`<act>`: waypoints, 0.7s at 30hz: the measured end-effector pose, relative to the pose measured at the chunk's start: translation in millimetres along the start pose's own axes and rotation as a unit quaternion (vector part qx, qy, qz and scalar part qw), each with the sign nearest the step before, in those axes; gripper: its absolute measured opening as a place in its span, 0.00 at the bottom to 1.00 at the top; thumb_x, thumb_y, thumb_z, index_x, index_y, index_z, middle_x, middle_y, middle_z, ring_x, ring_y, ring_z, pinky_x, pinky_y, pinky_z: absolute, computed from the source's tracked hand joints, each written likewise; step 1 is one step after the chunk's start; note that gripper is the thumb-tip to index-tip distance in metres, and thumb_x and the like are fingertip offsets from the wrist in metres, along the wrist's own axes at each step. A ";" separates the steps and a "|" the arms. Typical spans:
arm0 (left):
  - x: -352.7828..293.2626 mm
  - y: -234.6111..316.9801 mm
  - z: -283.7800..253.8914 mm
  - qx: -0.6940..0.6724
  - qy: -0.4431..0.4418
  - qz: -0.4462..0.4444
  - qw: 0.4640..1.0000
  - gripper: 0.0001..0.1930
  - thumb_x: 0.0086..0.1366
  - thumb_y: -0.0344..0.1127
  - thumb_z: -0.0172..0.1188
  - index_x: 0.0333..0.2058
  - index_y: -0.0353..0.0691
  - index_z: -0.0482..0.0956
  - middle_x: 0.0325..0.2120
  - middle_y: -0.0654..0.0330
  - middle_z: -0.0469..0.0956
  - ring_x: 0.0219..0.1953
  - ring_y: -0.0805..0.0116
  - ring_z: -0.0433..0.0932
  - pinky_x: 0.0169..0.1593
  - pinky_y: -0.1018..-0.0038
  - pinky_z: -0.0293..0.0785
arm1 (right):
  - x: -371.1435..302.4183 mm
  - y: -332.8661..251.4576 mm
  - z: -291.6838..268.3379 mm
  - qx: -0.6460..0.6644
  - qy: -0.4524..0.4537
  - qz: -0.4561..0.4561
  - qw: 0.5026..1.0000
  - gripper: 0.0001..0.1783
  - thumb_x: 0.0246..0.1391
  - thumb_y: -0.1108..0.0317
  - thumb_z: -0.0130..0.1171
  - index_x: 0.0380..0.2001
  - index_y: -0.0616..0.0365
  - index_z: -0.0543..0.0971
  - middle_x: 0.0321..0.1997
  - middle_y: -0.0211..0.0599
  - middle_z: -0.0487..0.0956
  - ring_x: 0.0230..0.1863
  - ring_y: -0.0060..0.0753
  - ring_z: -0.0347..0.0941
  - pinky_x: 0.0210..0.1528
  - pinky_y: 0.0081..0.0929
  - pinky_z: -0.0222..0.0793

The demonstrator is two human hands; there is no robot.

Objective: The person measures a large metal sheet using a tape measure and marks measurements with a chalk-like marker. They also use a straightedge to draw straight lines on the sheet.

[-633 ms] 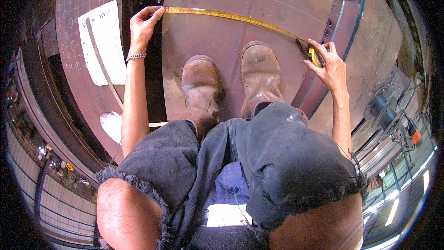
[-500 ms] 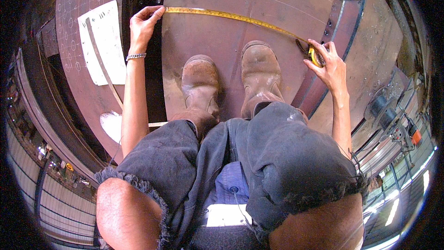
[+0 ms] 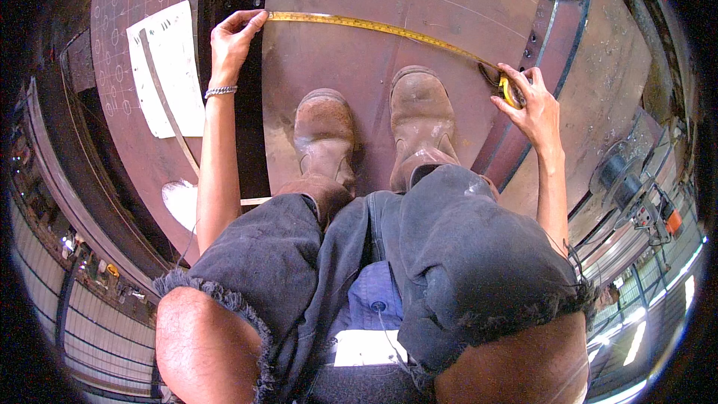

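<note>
— What do you have in the head view?

— I'm looking straight down at a rusty brown steel plate, with two worn brown boots planted on it side by side. A yellow tape measure blade runs across the plate just beyond the toes, slanting down a little toward the right.

— Who holds which end?

— The left hand has thumb and fingertips pinched on the blade's free end, right at the plate's left edge, beside a dark gap. There's a beaded bracelet on that wrist. The right hand has its fingers curled around the yellow tape case, gripping it down at the plate's right edge. The blade looks taut between the two hands.

— Anything else around?

— Left of the gap lies another plate marked with chalk circles and lines. A white sheet of paper rests on it, with a thin curved metal strip lying across the sheet. On the right, slanted steel sections lean beside the main plate. Frayed dark denim shorts fill the lower middle, knees bent
</note>
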State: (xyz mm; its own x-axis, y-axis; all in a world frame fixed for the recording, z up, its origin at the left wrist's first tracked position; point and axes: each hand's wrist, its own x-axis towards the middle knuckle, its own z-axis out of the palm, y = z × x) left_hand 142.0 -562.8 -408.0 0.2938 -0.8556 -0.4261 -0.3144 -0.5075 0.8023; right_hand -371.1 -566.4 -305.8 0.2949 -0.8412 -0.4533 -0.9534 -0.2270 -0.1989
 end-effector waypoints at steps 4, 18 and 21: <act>-0.4 0.5 1.1 -0.007 0.001 -0.001 1.000 0.14 0.60 0.41 0.71 0.40 0.38 0.86 0.32 0.66 0.84 0.34 0.81 0.77 0.41 0.82 0.72 | -0.1 -0.3 -0.1 -0.002 0.001 0.002 1.000 0.33 0.49 0.44 0.67 0.59 0.31 0.75 0.43 0.34 0.73 0.40 0.39 0.79 0.45 0.37 0.79; -0.6 0.3 1.3 0.011 0.004 -0.003 1.000 0.14 0.60 0.42 0.70 0.40 0.39 0.86 0.32 0.67 0.84 0.34 0.81 0.76 0.41 0.82 0.71 | 0.1 2.6 2.5 -0.006 0.001 0.000 1.000 0.33 0.49 0.43 0.67 0.59 0.30 0.74 0.44 0.34 0.73 0.41 0.37 0.79 0.46 0.36 0.80; -0.5 0.1 1.5 0.000 0.003 0.002 1.000 0.14 0.60 0.42 0.70 0.40 0.39 0.86 0.32 0.67 0.83 0.34 0.80 0.77 0.41 0.82 0.71 | 0.1 2.1 1.8 -0.006 -0.002 0.003 1.000 0.33 0.49 0.43 0.67 0.59 0.30 0.74 0.44 0.33 0.74 0.41 0.37 0.79 0.46 0.36 0.80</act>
State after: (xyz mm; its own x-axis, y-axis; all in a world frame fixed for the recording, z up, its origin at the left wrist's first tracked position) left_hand 140.5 -562.5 -408.4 0.2979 -0.8574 -0.4196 -0.3166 -0.5034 0.8040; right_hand -373.0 -566.1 -307.8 0.2903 -0.8402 -0.4580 -0.9555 -0.2284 -0.1866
